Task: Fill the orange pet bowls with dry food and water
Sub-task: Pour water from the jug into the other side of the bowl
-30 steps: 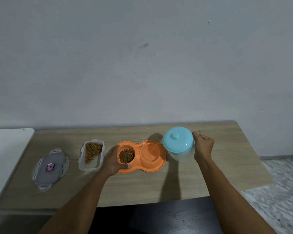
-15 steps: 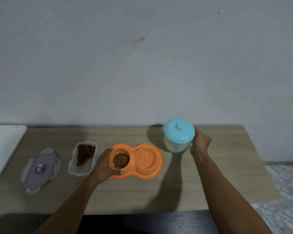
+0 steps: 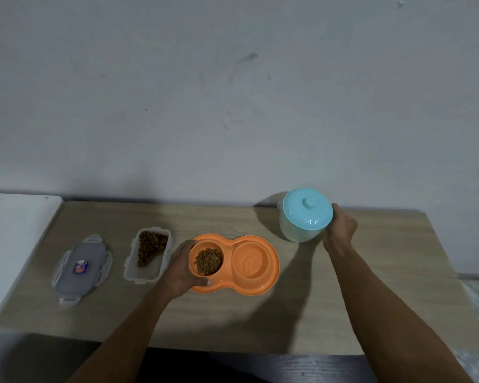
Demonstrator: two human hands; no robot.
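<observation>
An orange double pet bowl (image 3: 273,265) lies on the wooden table (image 3: 371,299). Its left cup holds brown dry food (image 3: 208,261); its right cup (image 3: 250,261) holds clear water. My left hand (image 3: 181,269) grips the bowl's left end, thumb on the front rim. A clear water jug with a light blue lid (image 3: 306,210) stands upright at the back right. My right hand (image 3: 339,226) is closed on the jug's right side, where its handle is hidden.
A clear food container (image 3: 147,254) with dry food in it sits left of the bowl. Its grey lid (image 3: 80,269) lies further left. A white surface (image 3: 14,239) adjoins the table's left edge. The wall runs along the back.
My right hand has carried the jug away from the bowl's right cup toward the back right and stood it upright on the table. My left hand has stayed on the bowl.
</observation>
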